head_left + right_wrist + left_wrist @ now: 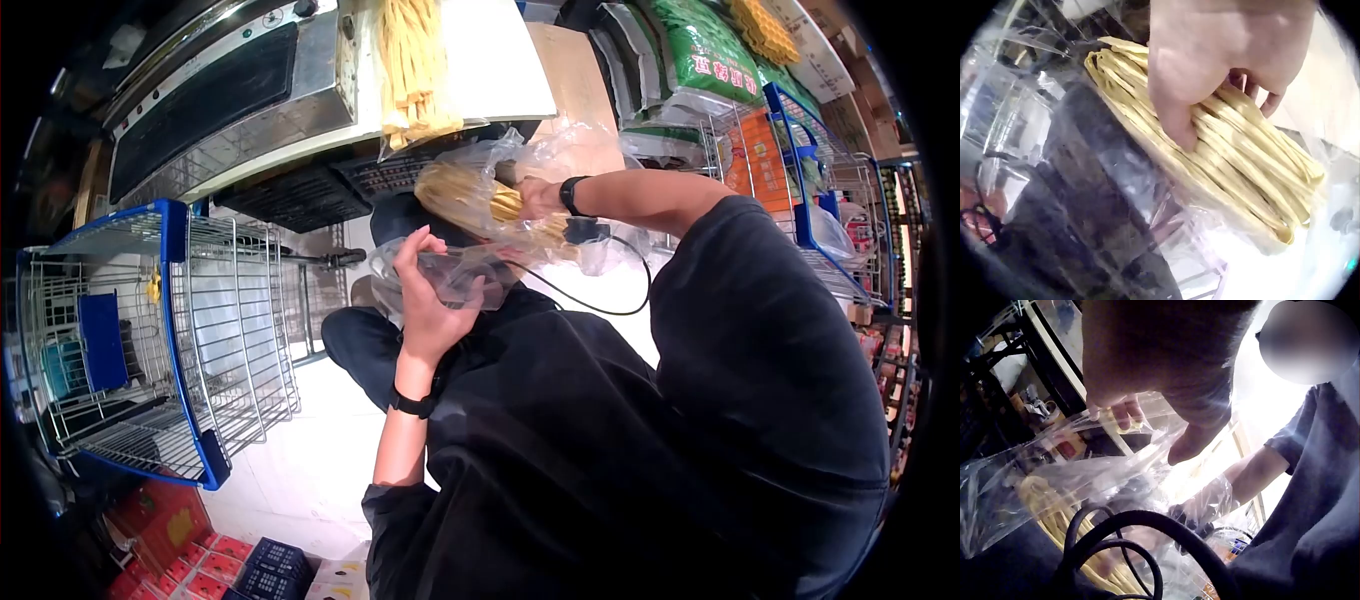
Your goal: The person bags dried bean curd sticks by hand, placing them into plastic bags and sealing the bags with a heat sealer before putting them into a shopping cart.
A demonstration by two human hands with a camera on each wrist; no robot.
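Note:
A bundle of long, pale-yellow dried tofu sticks (1241, 150) lies over the person's lap, partly inside a clear plastic bag (600, 250). The right hand (540, 198) grips the bundle from above, its thumb pressed along the sticks in the right wrist view. On the left, the other hand (440, 305) is raised with thumb and fingers spread apart. Clear film (1054, 444) drapes around its fingers and stretches over to the sticks. A black cable (1141, 519) loops in front of the bundle in the left wrist view.
More tofu sticks (410, 70) lie on the white tabletop (500, 60) ahead. A blue-edged wire cart (180, 340) stands at left, another cart (800, 190) at right. Green printed sacks (700, 50) are stacked at the back right. Red boxes (215, 570) and a dark crate (275, 570) sit lower left.

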